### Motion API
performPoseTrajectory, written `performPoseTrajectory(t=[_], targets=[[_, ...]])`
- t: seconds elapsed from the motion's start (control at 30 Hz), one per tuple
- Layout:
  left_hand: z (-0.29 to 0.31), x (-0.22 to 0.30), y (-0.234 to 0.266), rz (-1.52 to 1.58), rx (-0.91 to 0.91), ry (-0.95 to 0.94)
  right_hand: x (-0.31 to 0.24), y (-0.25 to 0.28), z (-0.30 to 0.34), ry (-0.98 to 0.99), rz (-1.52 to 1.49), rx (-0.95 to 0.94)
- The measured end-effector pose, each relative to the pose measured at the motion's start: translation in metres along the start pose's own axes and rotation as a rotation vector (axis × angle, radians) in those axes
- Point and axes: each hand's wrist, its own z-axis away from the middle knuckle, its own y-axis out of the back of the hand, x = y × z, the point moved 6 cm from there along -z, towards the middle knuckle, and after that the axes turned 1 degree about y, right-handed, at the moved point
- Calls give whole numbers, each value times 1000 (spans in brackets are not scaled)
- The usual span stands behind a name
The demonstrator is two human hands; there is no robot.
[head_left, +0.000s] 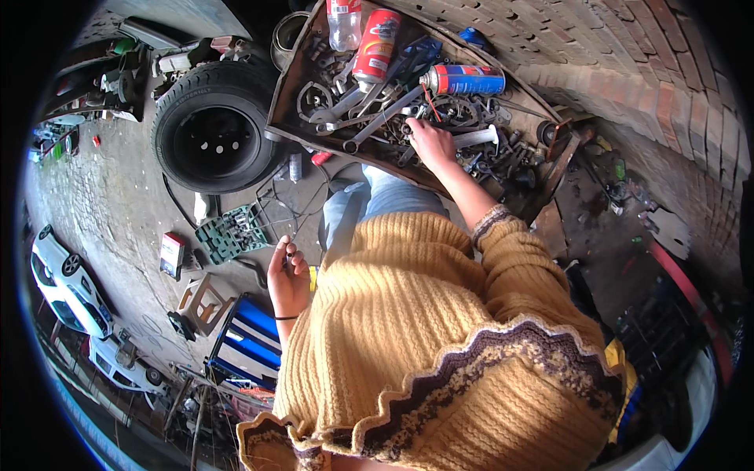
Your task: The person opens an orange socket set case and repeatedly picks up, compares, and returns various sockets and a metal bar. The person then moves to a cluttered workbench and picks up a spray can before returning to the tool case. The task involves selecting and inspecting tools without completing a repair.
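Observation:
My right hand (pixel 431 147) reaches into a wooden tray (pixel 276 110) heaped with tools and loose metal parts. Its fingers are closed at a small dark metal piece among the heap, which I cannot make out. Beside it lie a long wrench (pixel 385 118) and a pale metal tool (pixel 476 137). Low at my left side, my left hand (pixel 289 281) is pinched around a small dark piece, too small to name. A red spray can (pixel 377 49), a red-and-blue spray can (pixel 465 79) and a clear plastic bottle (pixel 344 30) rest on the pile.
A tyre on its rim (pixel 216 133) lies left of the tray. Closer in are a green socket case (pixel 232 234), a red-and-white box (pixel 171 254), a wooden stool (pixel 204 304) and loose cable. A brick wall (pixel 628 94) rises at the right; white cars (pixel 69 290) stand far left.

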Motion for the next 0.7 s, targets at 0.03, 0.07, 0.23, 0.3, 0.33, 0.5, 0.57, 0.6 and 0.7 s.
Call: performPoseTrajectory(t=[0.03,0.07,0.23,0.3,0.33,0.5,0.57,0.6,0.7], targets=[[0,0,1,-3,24,-4,-1,2,-1,33,-31,24],[-1,-1,2,11,28,-8,0,5,-1,63,-66,43],[-2,2,3,5,14,2,4,13,5,208,-80,17],[-1,1,5,52,27,-6,5,17,8,246,-44,9],[-1,1,6,47,33,-7,7,18,8,254,-37,-23],[1,2,7,62,8,-9,14,29,7,324,-66,-127],[2,3,10,35,45,-12,16,30,9,344,-53,-192],[2,3,11,23,55,-10,16,30,11,352,-42,-204],[1,3,15,21,89,-8,16,31,15,382,-3,-256]])
